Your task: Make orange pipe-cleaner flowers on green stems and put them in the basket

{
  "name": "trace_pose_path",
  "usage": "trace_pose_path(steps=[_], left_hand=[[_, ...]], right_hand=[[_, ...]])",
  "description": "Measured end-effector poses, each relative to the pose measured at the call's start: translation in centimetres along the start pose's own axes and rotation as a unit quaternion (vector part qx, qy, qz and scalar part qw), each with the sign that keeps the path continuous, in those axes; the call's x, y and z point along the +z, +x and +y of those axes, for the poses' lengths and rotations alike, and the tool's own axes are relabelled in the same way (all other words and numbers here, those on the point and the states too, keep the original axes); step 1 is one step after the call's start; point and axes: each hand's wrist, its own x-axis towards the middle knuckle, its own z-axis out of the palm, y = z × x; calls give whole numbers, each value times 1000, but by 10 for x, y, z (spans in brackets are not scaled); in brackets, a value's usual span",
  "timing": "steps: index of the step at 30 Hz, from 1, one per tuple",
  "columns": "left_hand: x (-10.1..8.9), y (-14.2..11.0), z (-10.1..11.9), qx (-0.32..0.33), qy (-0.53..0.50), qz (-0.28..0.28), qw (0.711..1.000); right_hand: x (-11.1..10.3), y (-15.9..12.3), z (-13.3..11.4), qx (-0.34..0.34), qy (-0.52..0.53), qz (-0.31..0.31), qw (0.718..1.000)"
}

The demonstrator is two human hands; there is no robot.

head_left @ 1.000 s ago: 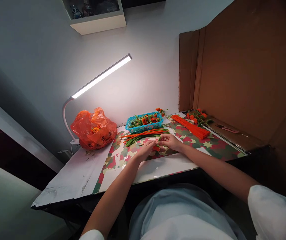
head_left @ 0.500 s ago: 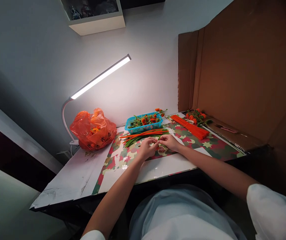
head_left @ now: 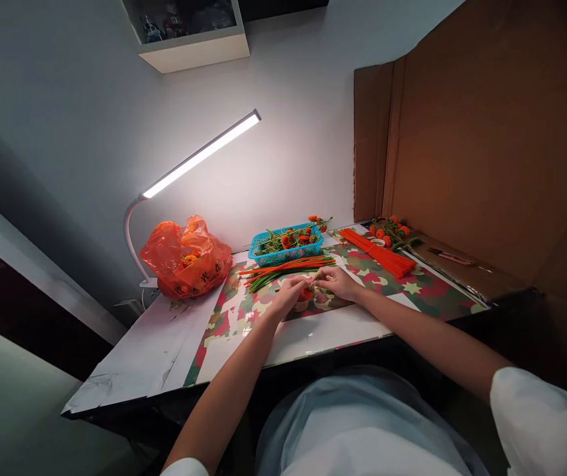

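My left hand (head_left: 288,296) is closed over the table, its fingertips on a small orange flower (head_left: 306,293) that is partly hidden by them. Close by on the right, my right hand (head_left: 338,283) pinches a thin green stem (head_left: 316,277) between thumb and finger. Flower and stem meet between the two hands, though the join is too small to make out. Just beyond my hands lie loose green pipe cleaners (head_left: 262,281) and orange pipe cleaners (head_left: 264,269).
Behind stands a blue basket (head_left: 283,255) of orange flowers. A red plastic bag (head_left: 207,271) and a lit lamp (head_left: 204,153) are on the left. To the right lie a bundle of orange pipe cleaners (head_left: 380,253), more flowers (head_left: 387,231), a pink-handled tool (head_left: 449,256) and a cardboard wall (head_left: 462,152).
My left hand has shifted slightly left and down, and the orange flower now shows below its fingertips. The green stem at my right fingers is now more visible.
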Motion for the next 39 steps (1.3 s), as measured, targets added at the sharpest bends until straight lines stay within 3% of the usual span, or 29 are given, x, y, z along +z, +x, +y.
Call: trace_pose_path(steps=[3,6,11,14,17,21,23,25,27,29,32,35,39], left_hand=[[2,-2,2,95,106,63,988],[5,-4,2,166,203,93,960],[9,0,-6,172,257,93,947],[6,3,-8,133,196,65,969],[0,3,-5,54,43,1,998],[-7,1,0,-59,-135,-137,980],[-9,0,0,-82,-173,-172,966],[-8,0,-2,-85,-165,-156,970],[-4,0,-3,-62,-110,-94,988],[1,-1,-2,-7,-25,-18,1000],[7,-3,2,101,107,58,987],[8,-2,3,139,159,67,975],[2,1,-2,80,74,13,994]], right_hand=[[0,1,5,1,-100,58,993],[2,2,11,13,-144,75,987],[5,1,14,14,-167,80,983],[3,0,10,9,-144,75,987],[0,0,3,-19,-71,35,997],[-1,-1,-3,-11,41,-28,999],[-2,-2,-3,8,71,-49,996],[-3,-1,-2,20,60,-47,997],[-3,0,0,18,18,-13,1000],[-3,1,3,13,-22,27,999],[-1,2,6,23,-36,48,998],[0,2,7,36,-32,38,998],[-1,0,1,14,-27,21,999]])
